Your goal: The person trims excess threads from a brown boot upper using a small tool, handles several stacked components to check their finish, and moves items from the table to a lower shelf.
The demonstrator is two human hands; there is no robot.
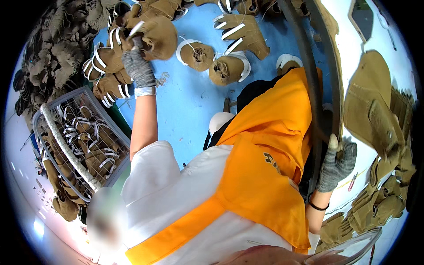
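My left hand point(140, 68), in a grey knit glove with bare fingertips, reaches out at the upper left. Its fingers are closed on a brown work glove point(161, 39) with a white strip, slightly smeared by motion. At the right, my right hand point(338, 165) in a matching grey glove rests by the edge of the white tabletop point(355, 128). Its fingers are curled, and I cannot make out what they hold, if anything. Several brown gloves with white trim lie around my left hand, including one spread flat point(245, 35) and a bunched one point(198, 56) on the blue floor.
A wire basket point(81, 141) full of brown gloves stands at the left, below a heap of dark brown pieces point(66, 44). Stacked brown glove pieces point(371, 101) lie on the white table at the right. A dark curved metal bar point(309, 66) runs along the table's near side.
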